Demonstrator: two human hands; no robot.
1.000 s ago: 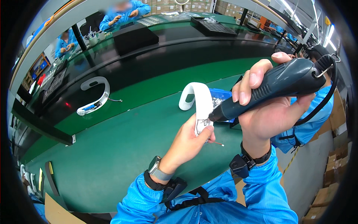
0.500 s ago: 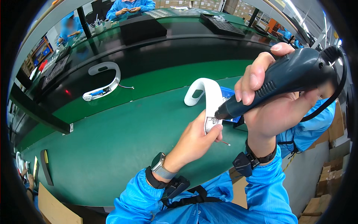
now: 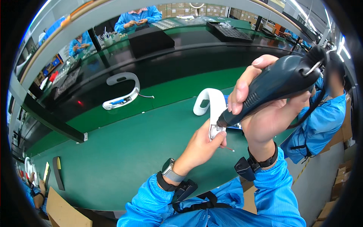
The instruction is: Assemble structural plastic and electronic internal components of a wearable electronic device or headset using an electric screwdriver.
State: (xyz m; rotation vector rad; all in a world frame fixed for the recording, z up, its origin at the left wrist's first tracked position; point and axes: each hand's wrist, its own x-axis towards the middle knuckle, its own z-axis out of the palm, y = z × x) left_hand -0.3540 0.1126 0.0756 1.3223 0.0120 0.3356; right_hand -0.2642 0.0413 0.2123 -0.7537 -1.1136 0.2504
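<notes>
My left hand (image 3: 206, 142) is closed round the lower end of a white curved plastic housing (image 3: 216, 103), thumb along its side. The housing's hooked end with an oval opening points up and to the left. A short wire with a small plug sticks out beneath my fingers. In my right hand (image 3: 261, 109) is a dark corded electric screwdriver (image 3: 280, 83), fingers wrapped over its body. Its tip meets the recess at the housing's lower end; the bit and any screw there are too small to make out. Behind the housing a blue tray (image 3: 235, 123) shows in part.
A second white housing (image 3: 126, 100) with exposed parts and a wire lies on the far strip. A black post (image 3: 56, 121) stands left. A dark curved strip (image 3: 58, 173) lies at the table's left. Co-workers in blue sit across and at left; another person (image 3: 321, 125) is close on my right.
The view has shifted, so the bench appears lower and further right. The screwdriver's rear has tipped slightly down; its tip stays at the housing's recess, and both hands keep their hold.
</notes>
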